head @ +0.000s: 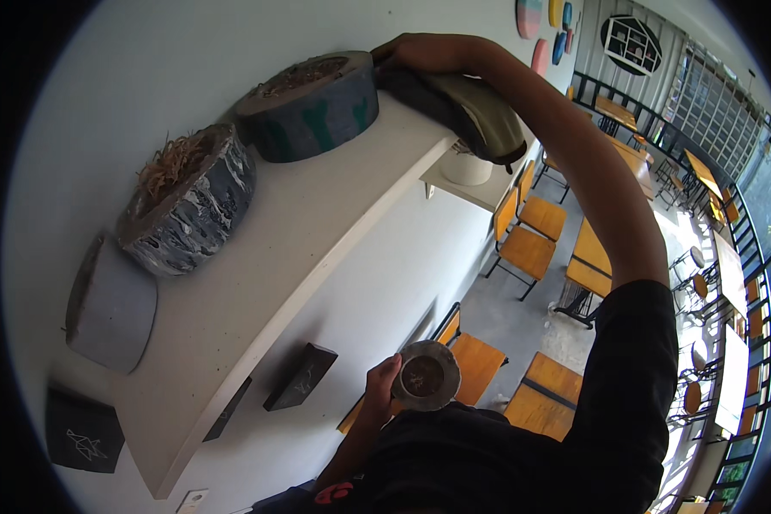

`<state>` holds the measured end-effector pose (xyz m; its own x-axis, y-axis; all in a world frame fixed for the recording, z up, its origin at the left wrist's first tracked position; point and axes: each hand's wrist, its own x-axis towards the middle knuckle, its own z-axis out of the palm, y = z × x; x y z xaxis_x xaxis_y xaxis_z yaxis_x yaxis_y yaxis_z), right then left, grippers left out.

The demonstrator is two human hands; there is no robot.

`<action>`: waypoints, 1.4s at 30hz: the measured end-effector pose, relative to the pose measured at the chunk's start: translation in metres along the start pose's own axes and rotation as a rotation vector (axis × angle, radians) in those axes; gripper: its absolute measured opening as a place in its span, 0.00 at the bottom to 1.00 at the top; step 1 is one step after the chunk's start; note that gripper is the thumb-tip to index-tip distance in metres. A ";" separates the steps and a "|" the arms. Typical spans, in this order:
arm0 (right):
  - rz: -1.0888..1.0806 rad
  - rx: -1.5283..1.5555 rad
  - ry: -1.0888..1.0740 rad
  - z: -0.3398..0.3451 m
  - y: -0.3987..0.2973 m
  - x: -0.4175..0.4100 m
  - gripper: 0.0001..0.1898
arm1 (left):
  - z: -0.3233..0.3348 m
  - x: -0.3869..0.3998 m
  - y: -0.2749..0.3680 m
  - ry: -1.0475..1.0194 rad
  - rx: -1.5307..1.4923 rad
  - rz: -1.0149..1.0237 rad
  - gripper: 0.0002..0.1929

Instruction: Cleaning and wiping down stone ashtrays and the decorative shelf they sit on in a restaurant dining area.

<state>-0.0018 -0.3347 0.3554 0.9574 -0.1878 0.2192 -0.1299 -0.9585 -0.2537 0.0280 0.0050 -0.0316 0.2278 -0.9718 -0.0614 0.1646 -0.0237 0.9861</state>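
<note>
My left hand (380, 385) holds a small round grey pot (448, 379) by its rim, low before my torso; its dark inside shows some dry bits. My right arm reaches up to the wall shelf (283, 238). There my right hand (424, 54) grips an olive and black cloth item (488, 119), which drapes past the shelf's end; the fingertips are partly hidden. Left of that hand stands a round grey planter with green marks (321, 122). Beside it are a black-and-white marbled planter (196, 205) with dry fibres and a plain grey pot (119, 308).
A lower shelf (434, 182) bears a white pot (466, 168). Dark blocks with white line drawings are on the wall, one under the shelf (301, 378) and one at its near end (85, 430). Wooden chairs (527, 250) and tables (591, 257) stand below to the right.
</note>
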 end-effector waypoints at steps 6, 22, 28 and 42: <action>0.132 -0.109 0.073 -0.012 0.041 -0.015 0.23 | 0.006 -0.005 0.019 0.118 -0.094 -0.042 0.20; 0.225 -0.033 0.058 -0.003 -0.059 -0.103 0.24 | -0.006 -0.013 0.005 0.115 0.048 0.006 0.20; 0.073 -0.195 0.037 -0.004 0.006 -0.038 0.27 | -0.009 -0.002 0.011 0.084 0.125 0.150 0.19; 0.317 -0.169 0.154 -0.013 0.076 -0.044 0.23 | -0.003 -0.017 0.012 0.217 -0.211 -0.112 0.19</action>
<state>-0.0575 -0.4018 0.3385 0.8148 -0.4979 0.2969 -0.4659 -0.8672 -0.1757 0.0289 0.0219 -0.0188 0.3931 -0.8924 -0.2215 0.3906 -0.0560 0.9188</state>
